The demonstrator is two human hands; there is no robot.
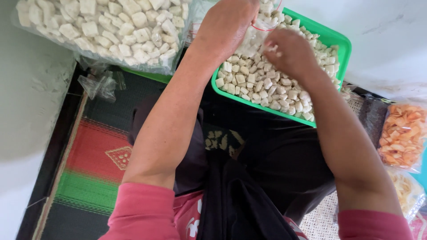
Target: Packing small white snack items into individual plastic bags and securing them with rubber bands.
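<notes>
A green tray [338,42] rests on my lap, heaped with small pale cube-shaped snack pieces [262,86]. My left hand [227,24] is over the tray's far left part, shut on a small clear plastic bag [253,38] partly filled with the pieces. My right hand [289,51] is just right of it with fingers curled, touching the bag's side and the pieces at its mouth. What the right fingers hold is hidden.
A large clear bag of the same pale pieces [106,29] lies at top left. Empty small plastic bags [100,84] lie beside it on a striped mat [95,169]. Bags of orange chips [402,135] and pale chips [407,191] are at the right.
</notes>
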